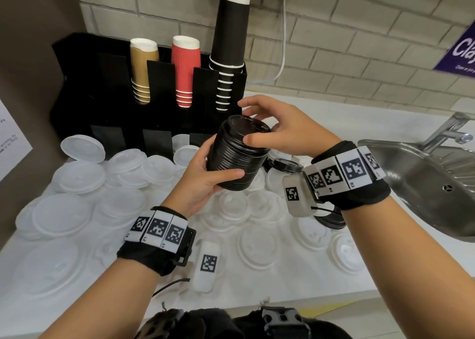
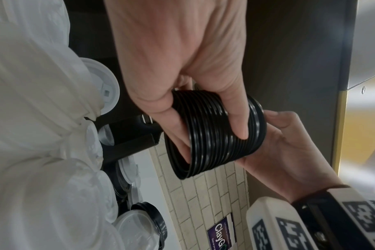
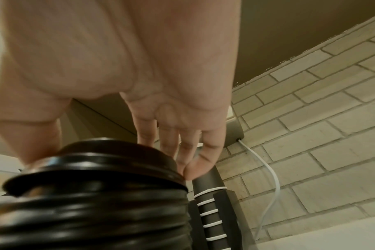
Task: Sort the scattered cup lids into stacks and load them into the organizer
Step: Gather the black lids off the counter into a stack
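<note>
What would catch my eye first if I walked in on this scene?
Probably the stack of black lids held up in the middle, the left hand gripping its side while the right hand pinches the top lid. Below, white lids lie scattered all over the counter. Behind stands a black organizer holding gold, red and black paper cups.

Steel sink [image 1: 421,174] and tap [image 1: 447,130] at right — purple sign [image 1: 460,53] above.
</note>
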Tool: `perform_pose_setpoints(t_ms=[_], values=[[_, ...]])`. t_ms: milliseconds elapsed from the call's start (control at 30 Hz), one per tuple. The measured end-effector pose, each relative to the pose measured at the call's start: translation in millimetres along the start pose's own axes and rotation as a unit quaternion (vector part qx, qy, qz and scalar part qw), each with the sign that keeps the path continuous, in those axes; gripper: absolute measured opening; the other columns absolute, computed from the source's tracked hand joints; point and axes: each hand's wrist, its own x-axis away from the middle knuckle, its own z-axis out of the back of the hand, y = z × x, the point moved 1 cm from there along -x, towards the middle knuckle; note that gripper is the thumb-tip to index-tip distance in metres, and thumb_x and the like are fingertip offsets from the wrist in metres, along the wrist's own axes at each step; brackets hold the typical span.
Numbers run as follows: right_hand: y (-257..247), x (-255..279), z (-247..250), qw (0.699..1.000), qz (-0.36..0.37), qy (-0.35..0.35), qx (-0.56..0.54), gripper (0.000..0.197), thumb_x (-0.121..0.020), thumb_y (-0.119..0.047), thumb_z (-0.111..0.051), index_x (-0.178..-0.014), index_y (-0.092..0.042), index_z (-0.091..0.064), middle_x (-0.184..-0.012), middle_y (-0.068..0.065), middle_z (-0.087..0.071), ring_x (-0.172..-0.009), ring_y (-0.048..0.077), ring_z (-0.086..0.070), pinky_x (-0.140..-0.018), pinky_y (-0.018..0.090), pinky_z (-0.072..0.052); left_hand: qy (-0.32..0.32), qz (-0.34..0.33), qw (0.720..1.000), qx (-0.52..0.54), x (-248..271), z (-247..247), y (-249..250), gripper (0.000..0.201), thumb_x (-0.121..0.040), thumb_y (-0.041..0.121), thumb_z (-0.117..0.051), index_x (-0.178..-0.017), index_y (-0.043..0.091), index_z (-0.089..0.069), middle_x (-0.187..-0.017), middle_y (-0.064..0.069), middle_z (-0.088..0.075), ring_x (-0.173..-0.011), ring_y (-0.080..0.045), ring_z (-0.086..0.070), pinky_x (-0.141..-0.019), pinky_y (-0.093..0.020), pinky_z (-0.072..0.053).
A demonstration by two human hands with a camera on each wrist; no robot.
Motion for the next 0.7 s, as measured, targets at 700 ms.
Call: perform_pose_setpoints(t_ms=[700], values=[[-1.1, 1.3, 5.0, 0.999, 0.023, 0.001, -0.025, 0.06, -0.081, -0.019, -0.074, -0.134, -0.024, -0.047, -0.123, -0.001, -0.055, -0.119, 0.014, -0.052, -0.092, 0.037, -0.052, -0.002, -0.011, 0.999, 0.032, -3.6, -5.0, 5.7, 0.085, -0.064, 0.002, -0.077, -0.14, 0.021, -0.045, -0.125, -0.01, -0.064, -0.111, -0.023, -0.066, -0.077, -0.031, -0.057]])
